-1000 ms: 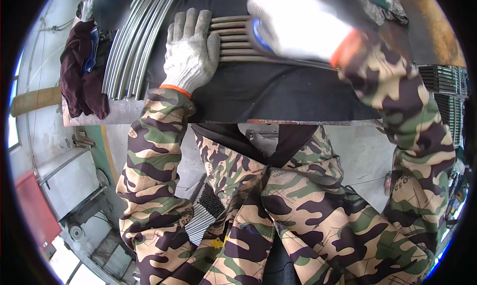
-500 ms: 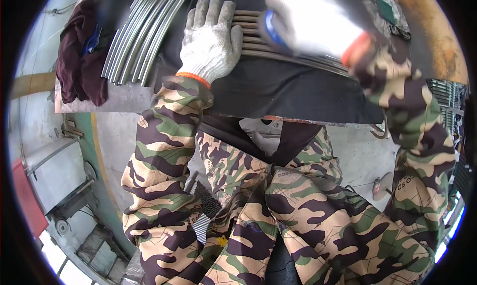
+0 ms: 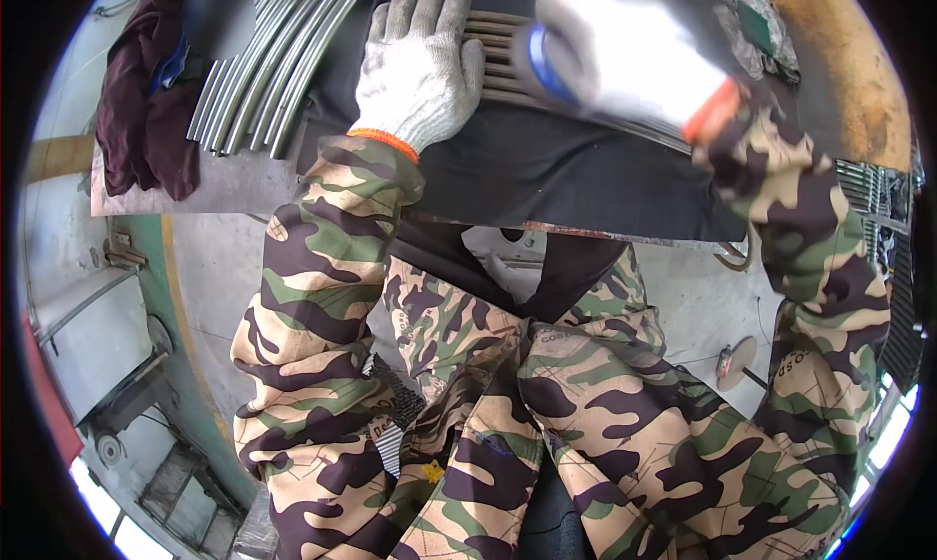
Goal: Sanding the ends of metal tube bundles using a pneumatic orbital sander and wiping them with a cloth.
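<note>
Left hand: While the forearm slants in from the lower left, the left hand (image 3: 415, 67) lies flat and open in a white glove with an orange cuff, fingers together and pointing to the top edge, thumb a little apart.
Right hand: In a matching glove at the upper right of centre, the right hand (image 3: 630, 58) is blurred, yet I make it out curled over a blue-edged object (image 3: 549, 64); what kind of object, I cannot tell.
Brownish rods: Side by side at the upper centre, the brownish rods (image 3: 502, 43) run crosswise from beside the left hand and under the right, their far ends showing below the right wrist.
Black cloth: Spread beneath those rods, the black cloth (image 3: 586, 175) reaches down near the front edge of the table (image 3: 249, 184).
Shiny rods: A fanned row of shiny rods (image 3: 262, 67) slants across the upper left, apart from the left hand.
Maroon cloth: Bunched farther left, the maroon cloth (image 3: 146, 101) lies on the table.
Upper right: Crumpled plastic (image 3: 778, 35) sits beside a rusty tan surface (image 3: 849, 67).
</note>
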